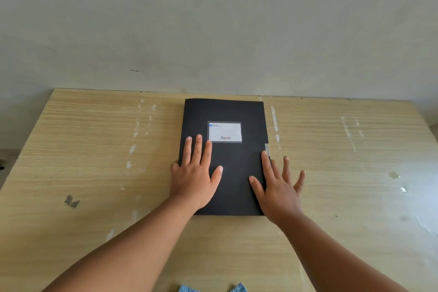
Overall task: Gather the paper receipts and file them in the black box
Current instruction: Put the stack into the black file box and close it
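The black box (233, 111) lies flat and closed on the wooden table, against the far edge at the middle. A white label in a clear sleeve (225, 131) sits on its lid. A small grey clasp (267, 149) shows on its right edge. My left hand (195, 173) rests flat on the lid's left half, fingers spread. My right hand (278, 187) lies with spread fingers over the box's right edge, its index finger just below the clasp. No paper receipts are in view.
The wooden table (94, 161) carries white scuffs and a dark stain (71, 201) at the left. A grey wall (213, 19) stands right behind the table. A bit of blue fabric (213, 289) shows at the bottom edge.
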### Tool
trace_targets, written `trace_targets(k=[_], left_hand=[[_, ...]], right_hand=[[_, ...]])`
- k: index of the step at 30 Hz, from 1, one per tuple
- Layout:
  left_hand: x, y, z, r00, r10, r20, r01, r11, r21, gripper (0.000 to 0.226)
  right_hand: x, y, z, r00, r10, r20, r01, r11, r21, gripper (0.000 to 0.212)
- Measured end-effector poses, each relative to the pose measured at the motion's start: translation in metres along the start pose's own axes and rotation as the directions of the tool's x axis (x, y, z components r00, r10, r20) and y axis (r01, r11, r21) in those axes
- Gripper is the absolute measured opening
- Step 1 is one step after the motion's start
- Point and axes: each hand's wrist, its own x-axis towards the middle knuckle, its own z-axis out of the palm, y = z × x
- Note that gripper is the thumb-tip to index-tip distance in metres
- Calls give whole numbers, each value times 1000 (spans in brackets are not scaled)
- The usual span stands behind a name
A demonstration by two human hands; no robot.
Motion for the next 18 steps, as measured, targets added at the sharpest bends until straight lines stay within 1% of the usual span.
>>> trace_targets(k=[6,8,11,13,15,17,18], left_hand=[[25,16,-6,999,-37,-16,37,999,17,81],[27,14,-10,999,-41,0,41,999,-2,81],[28,10,-19,998,-33,57,38,996,-85,77],[26,10,-30,994,-70,85,81,989,-124,75],[17,11,-40,992,-108,69,118,981,-154,73],[4,10,-50,995,-91,39,96,978,-186,70],[-4,9,-54,996,-78,36,84,970,-228,69]], right_hand=[[31,17,-12,999,-44,22,44,999,5,73],[32,16,-12,999,-44,21,43,998,44,72],[30,13,-12,999,-43,31,39,992,121,72],[26,11,-16,999,-34,38,26,982,189,73],[16,10,-20,999,-35,-5,35,976,217,74],[3,7,-25,997,-41,-68,55,974,222,70],[-4,4,-28,995,-39,-95,61,967,249,66]])
